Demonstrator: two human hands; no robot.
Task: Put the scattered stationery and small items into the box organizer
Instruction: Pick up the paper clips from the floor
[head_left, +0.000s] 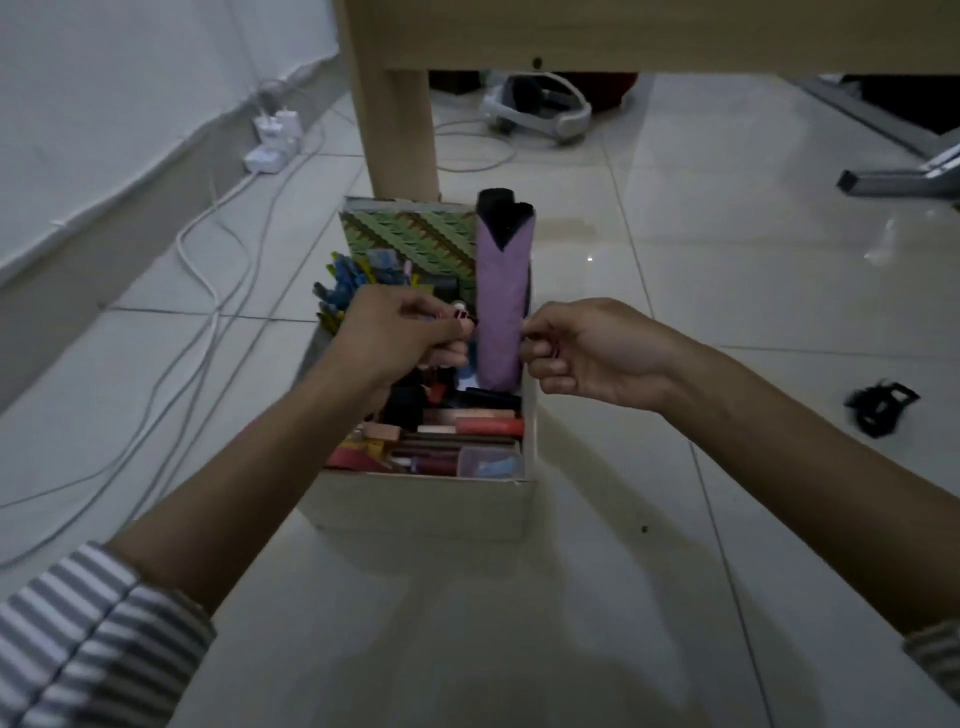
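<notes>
Running along the left edge of the floor (675, 234), white cables (208, 291) lie loose below the wall. The box organizer (426, 506) stands on the floor tiles, just in front of a wooden table leg (400, 130). At the left edge of the box, blue and yellow pens (337, 291) stand upright. A green patterned notebook (410, 234) leans against the far edge. The left hand (400, 338) hovers over the middle of the box, with thumb and forefinger pinching a small pink and white item (460, 314); what kind of item cannot be told. A purple folded umbrella (501, 306) stands upright along the right edge of the box. Red and brown tubes (467, 426) lie flat near the near edge, with a small clear container (488, 462) in the near right corner. The right hand (592, 353) sits at the right edge of the box, just beside the umbrella, with fingers curled; whether they grasp anything cannot be told. A black clip (883, 408) lies on the floor well apart from the box, toward the right edge.
</notes>
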